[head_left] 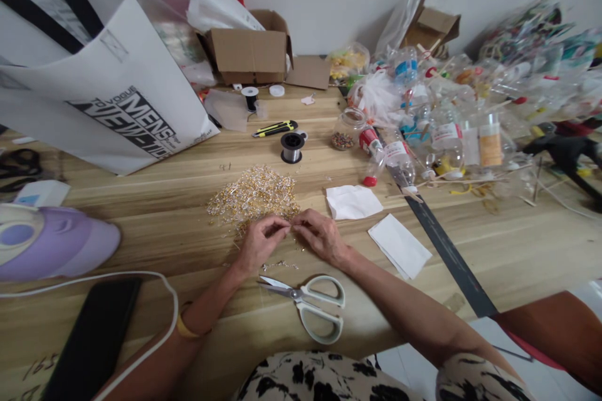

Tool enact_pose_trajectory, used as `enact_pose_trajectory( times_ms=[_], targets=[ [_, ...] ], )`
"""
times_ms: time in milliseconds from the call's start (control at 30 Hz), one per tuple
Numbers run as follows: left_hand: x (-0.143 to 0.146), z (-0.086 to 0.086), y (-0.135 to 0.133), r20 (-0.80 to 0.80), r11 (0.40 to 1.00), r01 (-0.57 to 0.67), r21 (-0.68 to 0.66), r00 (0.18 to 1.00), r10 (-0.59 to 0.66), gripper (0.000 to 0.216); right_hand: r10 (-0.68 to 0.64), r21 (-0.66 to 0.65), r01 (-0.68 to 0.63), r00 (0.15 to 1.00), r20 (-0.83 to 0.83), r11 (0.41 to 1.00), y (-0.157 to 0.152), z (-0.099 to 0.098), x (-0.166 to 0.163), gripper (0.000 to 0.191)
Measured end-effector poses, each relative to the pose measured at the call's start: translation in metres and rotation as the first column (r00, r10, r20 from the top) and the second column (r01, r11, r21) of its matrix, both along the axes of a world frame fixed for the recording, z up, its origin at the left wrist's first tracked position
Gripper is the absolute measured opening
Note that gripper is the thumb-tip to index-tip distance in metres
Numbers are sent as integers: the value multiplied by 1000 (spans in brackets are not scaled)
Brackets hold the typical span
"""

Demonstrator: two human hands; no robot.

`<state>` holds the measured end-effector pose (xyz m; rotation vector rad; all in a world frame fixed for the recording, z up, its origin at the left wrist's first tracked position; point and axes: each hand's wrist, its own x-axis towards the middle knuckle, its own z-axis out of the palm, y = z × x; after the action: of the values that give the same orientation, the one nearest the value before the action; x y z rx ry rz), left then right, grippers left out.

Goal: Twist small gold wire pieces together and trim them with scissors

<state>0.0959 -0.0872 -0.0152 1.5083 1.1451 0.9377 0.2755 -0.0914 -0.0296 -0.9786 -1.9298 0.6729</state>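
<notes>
My left hand (261,242) and my right hand (320,235) meet fingertip to fingertip over the wooden table, each in a pinch. Whatever lies between the fingers is too small to make out. Just beyond them spreads a pile of gold and silver beads (256,195), its near edge beside my left fingers. A short string of small beads (281,265) rests on the wood below my hands. Closer to my body lies a pair of scissors (301,301) with cream handles, blades partly apart and pointing left.
A spool of wire (292,148) and a yellow utility knife (275,129) lie beyond the beads. White paper pieces (353,202) are to the right, near a jar of beads (347,131) and plastic bottles (399,161). A black phone (91,338) and white cable (173,301) lie left.
</notes>
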Motion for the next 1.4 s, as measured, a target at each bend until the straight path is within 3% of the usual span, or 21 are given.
enact_pose_trajectory(
  times_ms=[300,833,1400],
  targets=[
    [0,1,2,5,999,-41,-28,999,42,9,8,-98,-10,1000,-17,995,-4,-6,-1,15],
    [-2,-4,3,31,998,-8,-64,999,10,10,44,68,-46,998,36,997,1,0,1,14],
    [-1,-5,3,63,996,-17,-83,998,22,12,75,-52,-76,997,-22,996,3,-2,2,15]
  ],
)
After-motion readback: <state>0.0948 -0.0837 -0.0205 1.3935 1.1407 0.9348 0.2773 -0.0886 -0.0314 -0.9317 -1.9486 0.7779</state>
